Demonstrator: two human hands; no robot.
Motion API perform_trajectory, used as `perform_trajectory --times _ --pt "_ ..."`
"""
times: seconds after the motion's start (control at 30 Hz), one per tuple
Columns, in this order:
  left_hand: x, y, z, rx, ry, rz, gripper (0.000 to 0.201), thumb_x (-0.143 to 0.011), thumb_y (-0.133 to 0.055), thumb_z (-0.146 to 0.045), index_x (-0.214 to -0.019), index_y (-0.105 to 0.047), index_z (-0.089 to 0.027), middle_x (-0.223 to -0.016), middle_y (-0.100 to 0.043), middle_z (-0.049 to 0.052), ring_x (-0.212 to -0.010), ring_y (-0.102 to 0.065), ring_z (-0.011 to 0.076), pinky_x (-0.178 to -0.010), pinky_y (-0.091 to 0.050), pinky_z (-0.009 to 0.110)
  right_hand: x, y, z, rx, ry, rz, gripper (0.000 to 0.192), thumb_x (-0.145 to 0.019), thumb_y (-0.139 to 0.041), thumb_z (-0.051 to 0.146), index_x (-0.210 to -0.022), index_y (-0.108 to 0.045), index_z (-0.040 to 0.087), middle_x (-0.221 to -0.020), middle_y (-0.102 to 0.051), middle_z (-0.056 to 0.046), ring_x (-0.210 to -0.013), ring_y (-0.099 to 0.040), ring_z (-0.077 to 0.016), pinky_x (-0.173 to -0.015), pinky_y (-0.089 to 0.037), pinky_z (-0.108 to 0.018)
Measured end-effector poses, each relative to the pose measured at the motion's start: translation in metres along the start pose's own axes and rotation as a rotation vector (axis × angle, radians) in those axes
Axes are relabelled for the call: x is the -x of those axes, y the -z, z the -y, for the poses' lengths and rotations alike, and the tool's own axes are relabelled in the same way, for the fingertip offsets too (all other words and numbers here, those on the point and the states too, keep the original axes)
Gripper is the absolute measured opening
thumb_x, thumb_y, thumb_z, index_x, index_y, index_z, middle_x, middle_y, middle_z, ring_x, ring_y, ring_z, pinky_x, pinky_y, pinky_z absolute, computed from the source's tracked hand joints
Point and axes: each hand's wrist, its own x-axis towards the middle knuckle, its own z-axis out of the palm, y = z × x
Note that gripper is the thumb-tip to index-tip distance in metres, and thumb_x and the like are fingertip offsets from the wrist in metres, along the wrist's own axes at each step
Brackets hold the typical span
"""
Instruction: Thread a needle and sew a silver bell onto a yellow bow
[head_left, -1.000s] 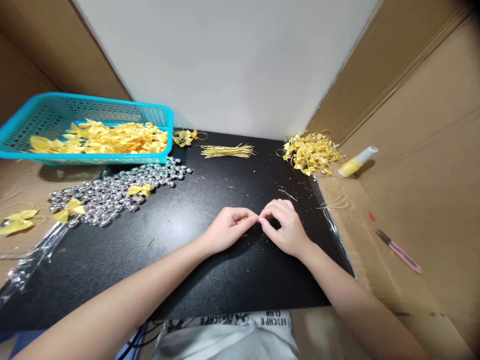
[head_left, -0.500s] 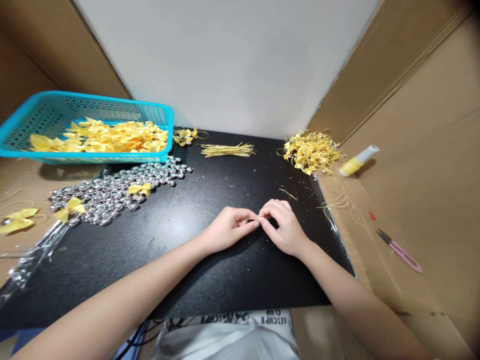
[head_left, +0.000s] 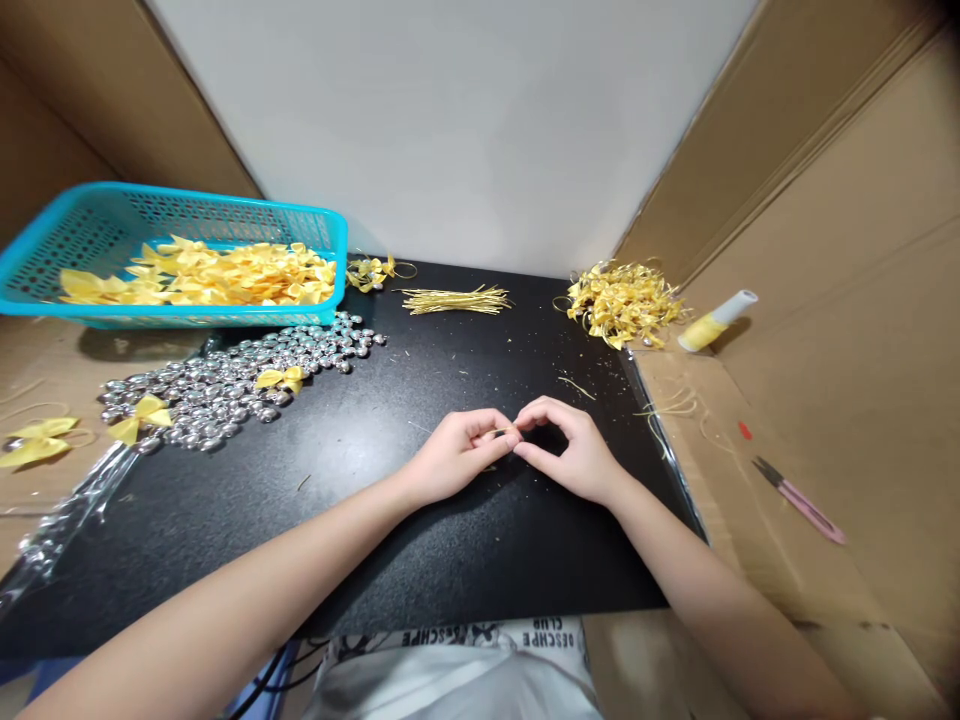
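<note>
My left hand (head_left: 454, 458) and my right hand (head_left: 574, 452) meet fingertip to fingertip over the black mat (head_left: 360, 520). Between the pinched fingers sits a thin gold thread (head_left: 507, 433), mostly hidden by the fingers. A bundle of cut gold threads (head_left: 454, 300) lies at the far edge of the mat. Silver beads (head_left: 225, 385) are spread at the left with a yellow bow (head_left: 281, 379) on them. A pile of yellow bows with gold loops (head_left: 621, 302) sits at the far right.
A turquoise basket (head_left: 45, 250) filled with yellow bows stands at the far left. Loose bows (head_left: 37, 442) lie on the cardboard at left. A yellow glue bottle (head_left: 714, 324) and pink snips (head_left: 799, 502) lie on the cardboard at right. Cardboard walls enclose both sides.
My right hand has opened its curl a little, the index finger arching up over the thumb. Both hands stay at the same spot on the mat.
</note>
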Motion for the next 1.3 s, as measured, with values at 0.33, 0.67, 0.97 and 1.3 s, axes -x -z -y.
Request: perform_trajectory --times 0.33,0.67,0.97,1.3 --pt "0.0 -0.001 -0.004 0.044 0.012 -0.035 0.03 -0.086 -0.059 -0.043 -0.079 -0.057 -0.014 -0.063 -0.044 -0.005 -0.056 -0.034 0.0071 -0.051 -0.026 0.019 0.002 -0.002 -0.005 0.015 0.017 -0.02 0.011 -0.084 -0.068 0.017 -0.076 -0.061 0.021 -0.081 -0.068 -0.003 -0.078 -0.063 -0.0175 -0.075 -0.05 -0.033" --pt "-0.002 0.0 -0.007 0.105 0.016 -0.069 0.03 -0.085 -0.06 -0.044 -0.08 -0.058 -0.015 -0.061 -0.046 -0.006 -0.051 -0.035 0.0061 -0.049 -0.029 0.019 0.002 -0.009 -0.004 0.066 -0.058 -0.124 0.005 -0.083 -0.069 0.023 -0.083 -0.065 0.021 -0.08 -0.069 -0.002 -0.075 -0.065 -0.0181 -0.072 -0.051 -0.032" --pt "-0.002 0.0 -0.01 0.086 0.009 -0.096 0.026 -0.085 -0.059 -0.04 -0.078 -0.06 -0.015 -0.052 -0.04 -0.008 -0.046 -0.032 0.0053 -0.045 -0.026 0.019 0.002 -0.009 0.0 0.096 -0.054 -0.144 0.014 -0.084 -0.067 0.02 -0.071 -0.062 0.021 -0.072 -0.068 -0.001 -0.07 -0.063 -0.0174 -0.072 -0.048 -0.034" --pt "-0.003 0.0 -0.011 0.069 0.034 -0.091 0.03 -0.083 -0.06 -0.044 -0.076 -0.058 -0.015 -0.052 -0.041 -0.007 -0.047 -0.033 0.0058 -0.045 -0.026 0.018 0.002 -0.008 0.003 0.077 -0.061 -0.18 0.011 -0.083 -0.066 0.021 -0.074 -0.061 0.022 -0.074 -0.068 -0.002 -0.072 -0.064 -0.0175 -0.072 -0.05 -0.033"
